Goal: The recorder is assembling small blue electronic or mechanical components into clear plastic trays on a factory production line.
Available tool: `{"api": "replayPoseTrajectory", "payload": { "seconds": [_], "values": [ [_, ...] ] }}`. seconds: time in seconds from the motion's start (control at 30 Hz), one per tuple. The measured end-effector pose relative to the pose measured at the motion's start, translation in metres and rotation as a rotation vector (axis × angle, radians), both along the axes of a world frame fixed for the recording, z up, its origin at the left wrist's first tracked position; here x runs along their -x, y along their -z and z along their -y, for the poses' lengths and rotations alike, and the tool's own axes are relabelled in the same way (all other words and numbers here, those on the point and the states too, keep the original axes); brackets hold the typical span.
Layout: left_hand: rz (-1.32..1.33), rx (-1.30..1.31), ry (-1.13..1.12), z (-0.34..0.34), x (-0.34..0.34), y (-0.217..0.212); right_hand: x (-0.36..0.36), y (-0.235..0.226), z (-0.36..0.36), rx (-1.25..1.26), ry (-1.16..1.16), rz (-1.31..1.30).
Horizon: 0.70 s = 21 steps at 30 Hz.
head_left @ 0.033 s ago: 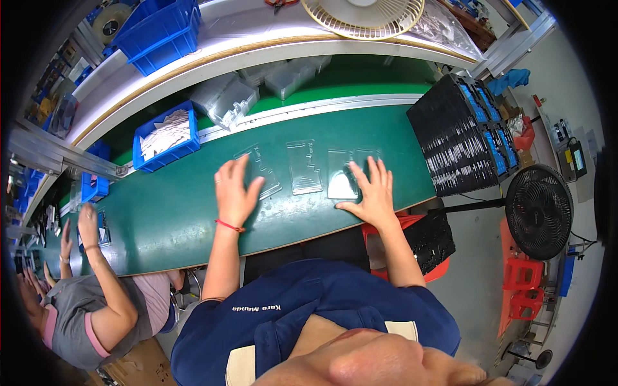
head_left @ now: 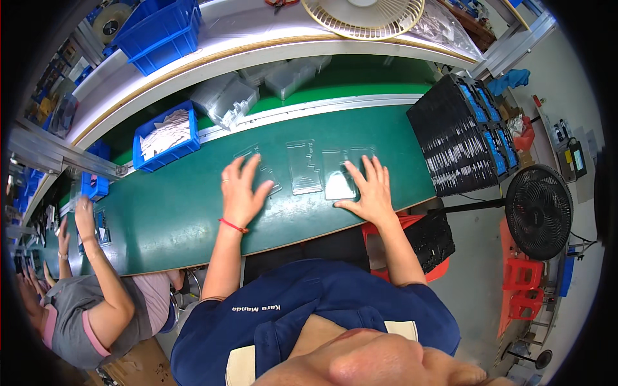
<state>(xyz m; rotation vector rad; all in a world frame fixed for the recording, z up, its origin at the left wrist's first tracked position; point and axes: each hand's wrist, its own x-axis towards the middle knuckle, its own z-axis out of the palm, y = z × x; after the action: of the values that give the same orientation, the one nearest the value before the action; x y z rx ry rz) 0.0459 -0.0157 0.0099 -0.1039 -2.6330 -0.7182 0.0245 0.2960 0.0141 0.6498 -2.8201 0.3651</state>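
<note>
Several thin, clear plastic trays lie flat on the green tabletop (head_left: 174, 219). My left hand (head_left: 242, 193) rests on or just above the left clear tray (head_left: 271, 179), fingers spread, covering part of it. The middle clear tray (head_left: 304, 167) lies between my hands, untouched. At the right, my right hand (head_left: 369, 193) has its fingers spread over the edge of the right clear tray (head_left: 338, 183). Under these fingers the tray's right side is partly hidden. Another clear piece seems to lie there, its outline hard to make out.
A blue bin (head_left: 166, 145) of pale pieces and clear plastic boxes (head_left: 225, 100) stand at the back. To the right rises a tall stack of black trays (head_left: 450, 138), with a black fan (head_left: 539, 211) beside it. A co-worker's arm (head_left: 106, 257) is at the far left.
My left hand has shifted slightly right over the left tray. The right tray has slid a little left, and my right hand has moved slightly left with it.
</note>
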Motion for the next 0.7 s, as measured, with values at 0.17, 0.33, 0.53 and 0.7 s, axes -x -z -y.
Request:
{"api": "replayPoseTrajectory", "payload": {
  "seconds": [0.17, 0.33, 0.53, 0.7],
  "values": [
    [0.113, 0.121, 0.207, -0.016, -0.004, 0.001, 0.037, 0.004, 0.003, 0.111, -0.256, -0.028],
    [0.077, 0.151, 0.225, -0.008, -0.008, 0.004, 0.048, 0.001, 0.009, 0.049, -0.29, -0.001],
    [-0.032, -0.004, 0.105, 0.0, -0.019, 0.008, 0.043, -0.108, -0.052, 0.147, -0.11, -0.433],
    [-0.125, -0.176, 0.104, -0.002, -0.011, 0.016, 0.07, -0.19, -0.204, 0.016, 0.538, -0.587]
  ]
}}
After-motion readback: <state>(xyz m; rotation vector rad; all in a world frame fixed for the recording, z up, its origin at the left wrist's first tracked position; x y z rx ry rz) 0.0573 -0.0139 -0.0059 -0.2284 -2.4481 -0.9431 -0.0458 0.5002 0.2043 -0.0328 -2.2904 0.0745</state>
